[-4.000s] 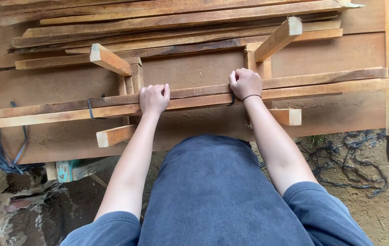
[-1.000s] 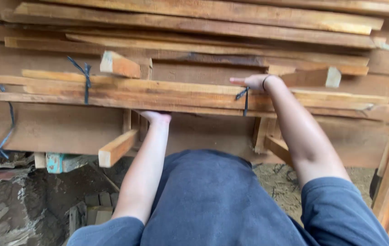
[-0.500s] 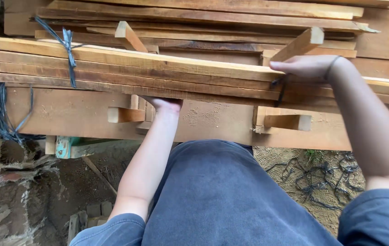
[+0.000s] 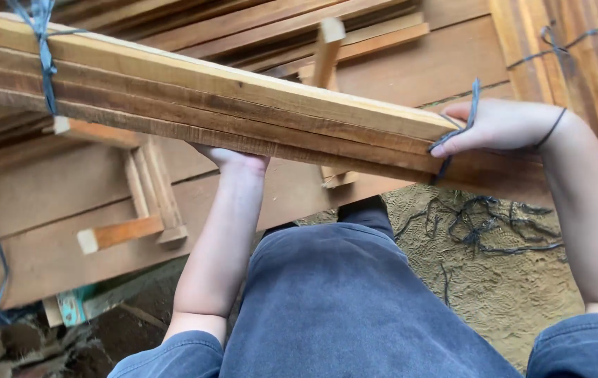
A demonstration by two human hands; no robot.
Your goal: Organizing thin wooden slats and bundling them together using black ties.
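A tied bundle of long wooden slats [image 4: 243,105] runs across the view, raised off the stack and tilted down to the right. My left hand [image 4: 232,159] grips it from underneath near its middle; only the heel and wrist show. My right hand [image 4: 498,126] lies over the top of the bundle at the right, fingers wrapped on its edge beside a dark blue strap [image 4: 456,133]. Another blue strap [image 4: 43,52] binds the bundle at the left.
Wide boards [image 4: 47,238] and short wooden blocks [image 4: 120,232] lie below at the left. More slats [image 4: 355,31] are stacked behind, and strapped planks [image 4: 579,49] stand at the right. Loose dark straps [image 4: 481,220] litter the sawdust floor [image 4: 495,294].
The bundle has come up off the stack and swung closer, now tilting down to the right. My view has shifted right, showing more floor. Both hands keep their hold.
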